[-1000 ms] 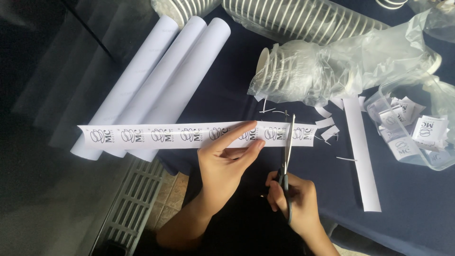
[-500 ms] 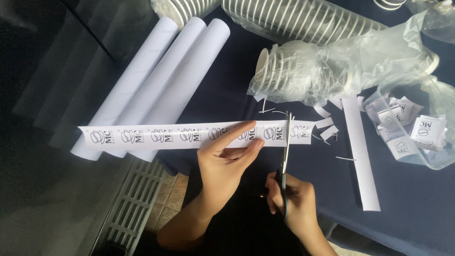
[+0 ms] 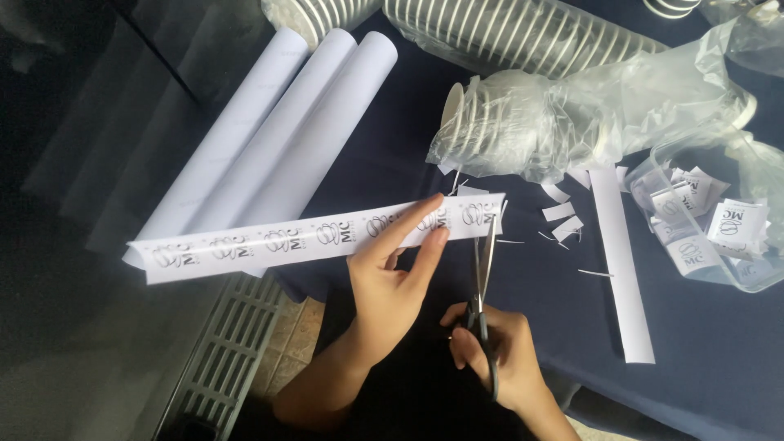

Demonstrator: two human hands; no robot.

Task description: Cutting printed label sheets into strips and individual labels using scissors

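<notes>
My left hand (image 3: 396, 278) pinches a long white paper strip (image 3: 269, 243) printed with a row of repeated dark logos, holding it level above the table's near edge. In my right hand (image 3: 498, 359) are grey scissors (image 3: 483, 278), blades pointing up and away from me, meeting the strip's right end (image 3: 490, 214). Small cut paper pieces (image 3: 562, 220) lie just right of the blades on the dark blue tablecloth (image 3: 719, 359).
Three rolled white sheets (image 3: 278, 147) lie at the left. Stacks of striped paper cups in clear plastic (image 3: 523, 114) fill the back. A clear bag of cut printed labels (image 3: 710, 233) sits at the right, and a plain white strip (image 3: 621, 261) lies beside it. A floor grate (image 3: 220, 359) shows below.
The strip's right end is shorter: a piece past the scissors has come off. Both hands stay nearly where they were.
</notes>
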